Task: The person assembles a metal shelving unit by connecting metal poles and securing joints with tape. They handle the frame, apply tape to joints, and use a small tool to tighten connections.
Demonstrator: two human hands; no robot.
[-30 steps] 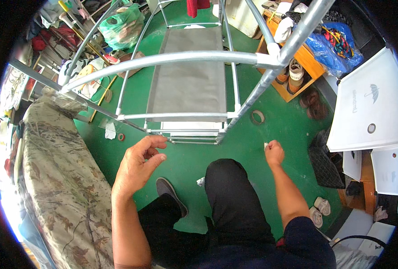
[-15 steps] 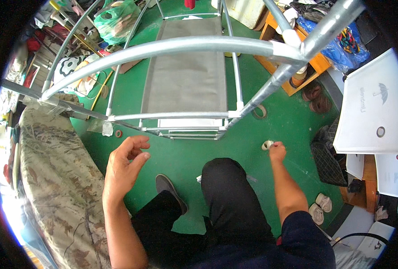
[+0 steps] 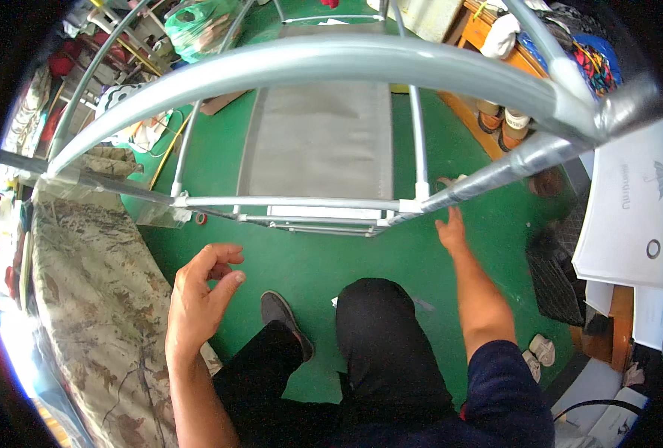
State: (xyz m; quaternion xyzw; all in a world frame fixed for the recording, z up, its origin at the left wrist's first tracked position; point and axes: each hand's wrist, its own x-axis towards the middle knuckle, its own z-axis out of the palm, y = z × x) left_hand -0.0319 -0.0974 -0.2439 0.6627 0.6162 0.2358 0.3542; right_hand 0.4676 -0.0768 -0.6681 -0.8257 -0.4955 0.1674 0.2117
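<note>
My left hand is raised over the green floor, beside the camouflage cloth. Its fingers are loosely curled, with the thumb apart and nothing between them. My right hand reaches forward and down, close below a slanting tube at the right. The fingers are stretched and the thumb stands apart; nothing shows in it. Just beyond that tube lies a roll of tape, partly hidden, with something whitish against it. Ahead of me stands a frame of silvery metal tubes with white joints, around a grey fabric panel.
A camouflage cloth covers something along the left. A small reddish ring lies on the floor. White boxes stand at the right, near pale shoes and a wooden shelf. A green plastic bag sits far left.
The roll of tape at my right hand has left it, and that hand has opened and moved slightly forward. The frame appears nearer and shifted in view. My left hand keeps its pose.
</note>
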